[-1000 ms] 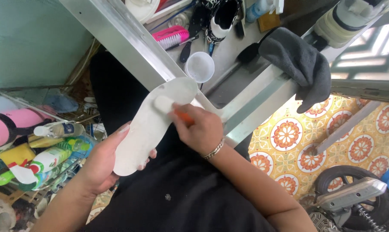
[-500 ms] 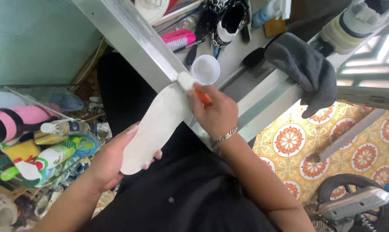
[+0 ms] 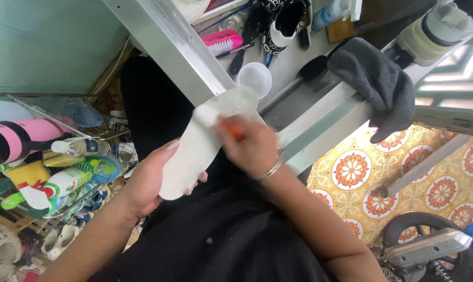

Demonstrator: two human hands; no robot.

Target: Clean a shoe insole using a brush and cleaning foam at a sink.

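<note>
My left hand (image 3: 147, 180) holds a white shoe insole (image 3: 205, 138) from underneath, its toe end pointing up toward the metal table edge. My right hand (image 3: 252, 143) is closed around a small brush with an orange handle (image 3: 234, 129), its head pressed on the middle of the insole and blurred by motion. A thin bracelet circles my right wrist. Just beyond the insole's tip a small white bowl (image 3: 254, 78) stands on the table.
On the metal table (image 3: 184, 57) lie a pink brush (image 3: 223, 42), a black-and-white shoe (image 3: 283, 21) and a grey cloth (image 3: 377, 83) hanging over the edge. A wire rack (image 3: 48, 172) of bottles stands at left. A scooter wheel (image 3: 429, 245) sits on patterned floor tiles at right.
The brush moved from the insole's upper part up to its tip beside the bowl, then back down to the middle. My left hand kept its hold.
</note>
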